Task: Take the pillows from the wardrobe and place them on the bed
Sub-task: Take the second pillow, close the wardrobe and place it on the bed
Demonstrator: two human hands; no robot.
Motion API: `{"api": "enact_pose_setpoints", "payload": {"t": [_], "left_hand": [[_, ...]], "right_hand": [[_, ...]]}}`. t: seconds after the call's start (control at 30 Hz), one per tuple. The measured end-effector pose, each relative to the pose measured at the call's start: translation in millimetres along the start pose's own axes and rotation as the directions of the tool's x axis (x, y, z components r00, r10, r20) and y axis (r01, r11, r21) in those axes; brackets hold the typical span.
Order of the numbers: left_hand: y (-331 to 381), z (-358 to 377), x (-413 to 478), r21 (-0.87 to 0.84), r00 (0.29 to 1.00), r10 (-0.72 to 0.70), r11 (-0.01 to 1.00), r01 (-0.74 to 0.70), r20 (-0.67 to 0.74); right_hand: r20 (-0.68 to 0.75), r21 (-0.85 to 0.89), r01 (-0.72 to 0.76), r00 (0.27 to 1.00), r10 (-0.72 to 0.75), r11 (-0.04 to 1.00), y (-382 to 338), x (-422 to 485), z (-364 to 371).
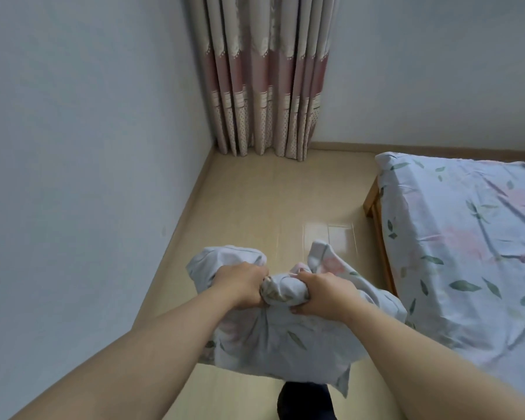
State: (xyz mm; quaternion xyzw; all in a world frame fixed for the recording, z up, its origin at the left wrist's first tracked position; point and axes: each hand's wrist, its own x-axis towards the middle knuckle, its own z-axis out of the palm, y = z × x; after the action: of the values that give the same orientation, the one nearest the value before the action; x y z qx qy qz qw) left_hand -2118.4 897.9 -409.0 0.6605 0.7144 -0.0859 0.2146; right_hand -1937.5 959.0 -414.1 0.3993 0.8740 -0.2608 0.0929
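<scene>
above the tan floor [255, 207], beside the bed's left edge, the left hand [240, 283] and right hand [325, 294] both clutch the bunched top of a floral pillow [273, 338], which hangs off the bed [467, 237]. beyond, a pink curtain [267, 77] fills the room's corner.

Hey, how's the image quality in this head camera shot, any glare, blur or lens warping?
Head view: soft, even, rather dim light with no hard shadows; a pale glare patch on the floor beside the bed; wide-angle warp tilts the curtain and stretches the forearms; the left hand, right hand and the pillow they grip look fairly sharp.
</scene>
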Motion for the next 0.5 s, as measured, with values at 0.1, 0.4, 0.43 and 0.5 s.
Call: {"api": "enact_pose_setpoints", "payload": {"t": [0.1, 0.4, 0.43, 0.5], "left_hand": [[6, -25, 68, -0.010, 1.000, -0.007, 1.000, 0.007, 0.010], [45, -104, 227, -0.009, 1.000, -0.007, 1.000, 0.007, -0.009], [47, -113, 245, -0.015, 1.000, -0.005, 1.000, 0.005, -0.011], [48, -125, 270, -0.011, 1.000, 0.003, 1.000, -0.003, -0.015]], "right_hand": [[-0.004, 0.048, -0.002, 1.000, 0.002, 0.999, 38, 42, -34], [0.004, 0.016, -0.040, 0.999, 0.040, 0.999, 144, 147, -143], [0.000, 0.006, -0.041, 0.999, 0.041, 0.999, 154, 160, -155], [-0.015, -0.022, -0.041, 0.999, 0.041, 0.999, 166, 177, -171]]}}
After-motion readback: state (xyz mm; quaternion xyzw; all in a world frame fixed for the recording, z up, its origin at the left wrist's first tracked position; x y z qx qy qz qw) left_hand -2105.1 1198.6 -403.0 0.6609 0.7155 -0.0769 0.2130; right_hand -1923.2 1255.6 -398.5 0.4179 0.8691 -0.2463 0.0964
